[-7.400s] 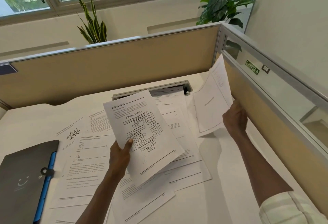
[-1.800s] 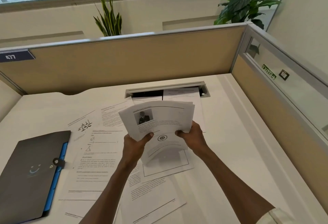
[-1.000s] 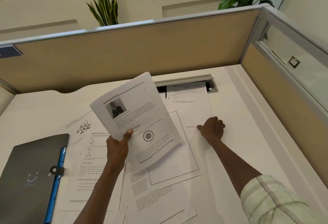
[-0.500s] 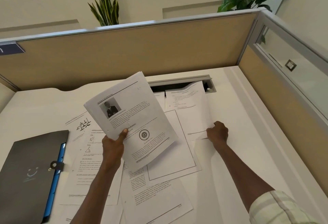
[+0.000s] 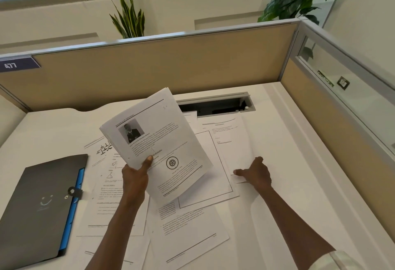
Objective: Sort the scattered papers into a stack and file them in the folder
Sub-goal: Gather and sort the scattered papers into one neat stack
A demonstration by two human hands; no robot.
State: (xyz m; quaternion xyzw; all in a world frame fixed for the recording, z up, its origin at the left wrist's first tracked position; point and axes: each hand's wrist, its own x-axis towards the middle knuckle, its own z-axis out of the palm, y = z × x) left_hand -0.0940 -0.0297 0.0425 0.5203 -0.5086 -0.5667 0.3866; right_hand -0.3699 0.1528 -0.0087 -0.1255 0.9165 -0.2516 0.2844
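Observation:
My left hand holds a gathered stack of papers tilted above the desk, its top page showing a small portrait photo and a round emblem. My right hand pinches the near edge of a loose text sheet lying at the right of the pile, thumb on top. Several more sheets lie scattered below: a bordered page, a text page and a page with diagrams. The dark grey folder with a blue edge and button clasp lies closed at the left.
A white desk is bounded by a tan partition behind and a partition with a glass panel on the right. An open cable slot sits at the back of the desk. Plants stand behind the partition.
My right hand let go of the stack, reached to the right-hand sheet, took its near edge and drew it toward me, off the cable slot. My left hand keeps the stack raised.

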